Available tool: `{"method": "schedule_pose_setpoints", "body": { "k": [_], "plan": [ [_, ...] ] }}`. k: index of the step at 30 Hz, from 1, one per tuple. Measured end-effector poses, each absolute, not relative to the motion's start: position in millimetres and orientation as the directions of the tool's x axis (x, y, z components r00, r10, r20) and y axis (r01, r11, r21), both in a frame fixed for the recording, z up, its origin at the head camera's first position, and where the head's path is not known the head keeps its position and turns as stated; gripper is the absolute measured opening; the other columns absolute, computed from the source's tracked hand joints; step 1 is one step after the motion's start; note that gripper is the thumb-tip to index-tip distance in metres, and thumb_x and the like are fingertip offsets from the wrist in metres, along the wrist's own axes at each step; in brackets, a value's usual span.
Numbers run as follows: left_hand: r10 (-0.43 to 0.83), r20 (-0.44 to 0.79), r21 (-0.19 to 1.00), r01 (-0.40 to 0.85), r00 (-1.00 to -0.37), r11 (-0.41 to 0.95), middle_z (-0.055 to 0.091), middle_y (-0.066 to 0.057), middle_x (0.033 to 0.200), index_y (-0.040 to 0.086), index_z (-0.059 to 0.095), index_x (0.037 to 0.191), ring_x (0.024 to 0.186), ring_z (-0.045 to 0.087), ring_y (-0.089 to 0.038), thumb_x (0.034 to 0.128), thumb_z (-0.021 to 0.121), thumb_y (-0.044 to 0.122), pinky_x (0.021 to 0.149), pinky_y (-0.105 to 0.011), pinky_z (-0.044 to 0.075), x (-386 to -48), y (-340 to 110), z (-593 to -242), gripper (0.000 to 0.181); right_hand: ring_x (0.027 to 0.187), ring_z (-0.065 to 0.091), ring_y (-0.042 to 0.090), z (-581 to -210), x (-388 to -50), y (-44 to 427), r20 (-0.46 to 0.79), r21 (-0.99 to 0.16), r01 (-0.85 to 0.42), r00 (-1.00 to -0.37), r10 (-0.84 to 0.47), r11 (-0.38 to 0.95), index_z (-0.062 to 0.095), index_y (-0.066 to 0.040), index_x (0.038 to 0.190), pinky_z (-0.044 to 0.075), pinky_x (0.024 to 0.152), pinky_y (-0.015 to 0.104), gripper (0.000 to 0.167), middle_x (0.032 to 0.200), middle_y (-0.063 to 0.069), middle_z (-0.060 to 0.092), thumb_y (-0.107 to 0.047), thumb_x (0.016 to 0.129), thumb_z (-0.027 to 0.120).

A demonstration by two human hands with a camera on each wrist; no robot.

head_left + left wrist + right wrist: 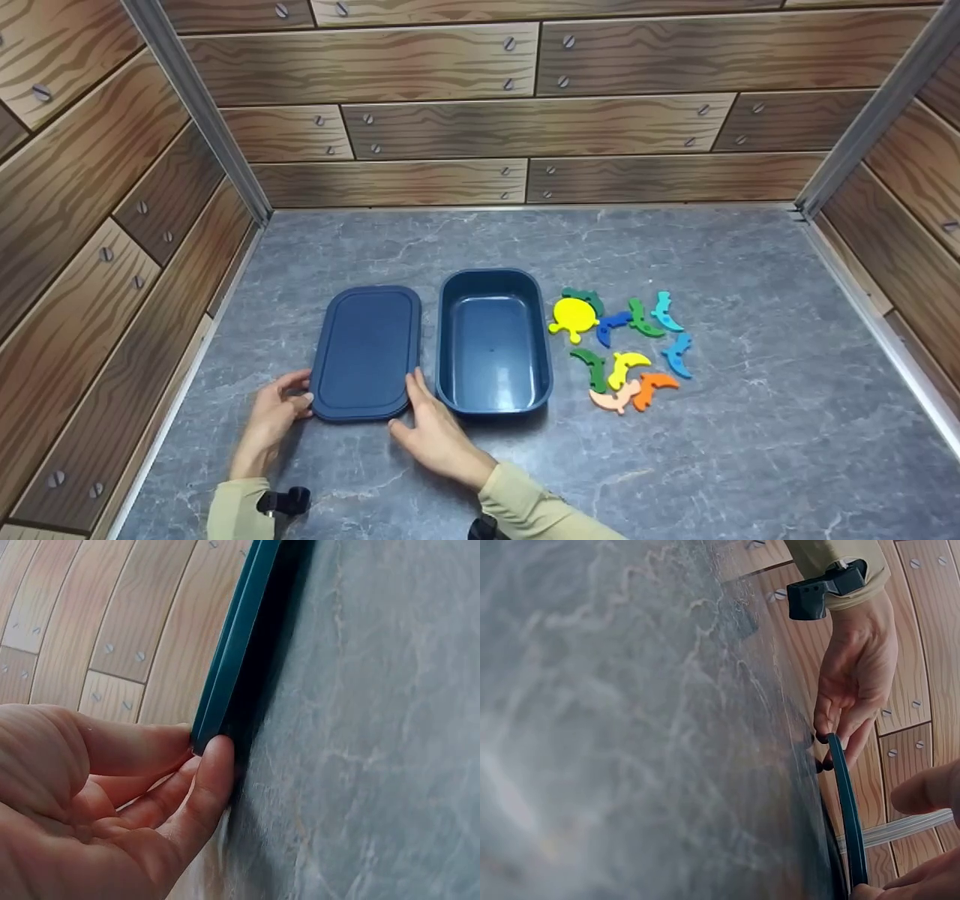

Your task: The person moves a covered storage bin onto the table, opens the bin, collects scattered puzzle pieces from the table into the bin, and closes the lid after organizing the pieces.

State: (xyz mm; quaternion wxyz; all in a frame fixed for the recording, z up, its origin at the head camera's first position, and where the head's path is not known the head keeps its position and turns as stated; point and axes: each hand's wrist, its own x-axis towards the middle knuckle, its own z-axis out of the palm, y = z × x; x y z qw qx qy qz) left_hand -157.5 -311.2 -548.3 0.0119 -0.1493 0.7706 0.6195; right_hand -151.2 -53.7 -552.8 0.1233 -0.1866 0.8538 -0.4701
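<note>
A dark blue lid (367, 352) lies left of an open box (493, 345) of the same colour, whose inside is bare. My left hand (271, 416) pinches the lid's near left corner between thumb and fingers. A dark gap shows under the lid's edge (232, 652) in the left wrist view. At the near right side of the lid is my right hand (439, 439), its fairly straight fingers touching the edge while the thumb stands away from it. The right wrist view shows the lid edge-on, between both hands.
Right of the box lie several flat animal-shaped pieces, among them a yellow turtle (574, 316), an orange piece (654, 388) and a light blue piece (678, 355). Wood-patterned walls (442, 64) border the grey marbled tabletop (720, 465) at the back and sides.
</note>
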Motion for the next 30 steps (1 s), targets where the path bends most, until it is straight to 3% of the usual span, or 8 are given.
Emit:
{"method": "schedule_pose_setpoints", "body": {
  "k": [9, 13, 16, 18, 20, 23, 30],
  "plan": [
    [-0.232, -0.096, 0.878, -0.192, -0.968, 0.439, 0.055, -0.033, 0.122, -0.016, 0.051, 0.133, 0.081, 0.063, -0.019, 0.0917, 0.052, -0.012, 0.067, -0.027, 0.055, -155.3, -300.5, -544.9, 0.041, 0.144, 0.024, 0.032, -556.1, -151.8, -54.7, -0.041, -0.852, -0.190, -0.905, -0.423, 0.489, 0.019, 0.002, 0.155, 0.024, 0.114, 0.041, 0.081, 0.162, 0.017, 0.008, -0.023, 0.092, 0.064],
    [-0.232, -0.056, 0.779, -0.188, -0.971, 0.599, 0.057, -0.032, 0.127, -0.011, 0.053, 0.133, 0.097, 0.064, -0.035, 0.0925, 0.054, -0.006, 0.082, -0.043, 0.053, -152.6, -296.3, -541.5, 0.041, 0.143, 0.024, 0.033, -556.5, -151.2, -54.6, -0.040, -0.852, -0.192, -0.905, -0.424, 0.488, 0.018, 0.002, 0.155, 0.025, 0.114, 0.041, 0.082, 0.162, 0.018, 0.007, -0.023, 0.092, 0.064],
    [-0.219, -0.042, 0.685, -0.188, -0.975, 0.704, 0.053, -0.031, 0.134, -0.008, 0.052, 0.136, 0.117, 0.054, -0.045, 0.0934, 0.055, -0.002, 0.097, -0.056, 0.043, -149.6, -292.8, -538.7, 0.043, 0.142, 0.027, 0.032, -556.3, -150.0, -54.4, -0.049, -0.847, -0.189, -0.903, -0.427, 0.498, 0.017, 0.002, 0.155, 0.028, 0.113, 0.040, 0.083, 0.162, 0.017, 0.006, -0.024, 0.092, 0.064],
    [-0.205, -0.047, 0.642, -0.187, -0.978, 0.744, 0.049, -0.032, 0.137, -0.008, 0.050, 0.138, 0.124, 0.046, -0.049, 0.0944, 0.054, 0.000, 0.102, -0.060, 0.037, -147.2, -289.9, -537.0, 0.044, 0.128, 0.050, 0.029, -556.1, -149.4, -54.2, -0.057, -0.849, -0.184, -0.900, -0.432, 0.496, 0.016, 0.001, 0.156, 0.041, 0.105, 0.034, 0.084, 0.162, 0.017, 0.004, -0.024, 0.092, 0.064],
    [-0.192, -0.055, 0.618, -0.185, -0.980, 0.764, 0.046, -0.034, 0.139, -0.007, 0.048, 0.139, 0.128, 0.041, -0.051, 0.0955, 0.053, 0.001, 0.104, -0.061, 0.034, -145.3, -286.8, -536.7, 0.045, 0.097, 0.065, 0.021, -556.1, -149.2, -54.0, -0.064, -0.852, -0.180, -0.896, -0.440, 0.492, 0.014, 0.001, 0.156, 0.052, 0.087, 0.028, 0.085, 0.162, 0.016, 0.002, -0.023, 0.092, 0.064],
    [-0.177, -0.063, 0.603, -0.179, -0.982, 0.778, 0.043, -0.034, 0.141, -0.007, 0.046, 0.141, 0.129, 0.040, -0.052, 0.0976, 0.051, 0.004, 0.105, -0.062, 0.033, -142.7, -281.9, -536.5, 0.045, 0.054, 0.052, 0.011, -555.9, -149.3, -53.8, -0.069, -0.861, -0.176, -0.889, -0.453, 0.478, 0.013, 0.001, 0.156, 0.051, 0.057, 0.024, 0.085, 0.162, 0.016, 0.000, -0.022, 0.092, 0.064],
    [-0.175, -0.077, 0.591, -0.187, -0.981, 0.785, 0.040, -0.032, 0.145, -0.006, 0.046, 0.143, 0.133, 0.034, -0.051, 0.0997, 0.048, 0.009, 0.107, -0.063, 0.027, -137.6, -274.0, -535.9, 0.046, 0.048, 0.045, 0.006, -555.7, -149.0, -53.2, -0.075, -0.860, -0.176, -0.885, -0.459, 0.480, 0.012, 0.000, 0.156, 0.049, 0.049, 0.023, 0.085, 0.162, 0.016, -0.002, -0.022, 0.092, 0.064]
  ]
}}
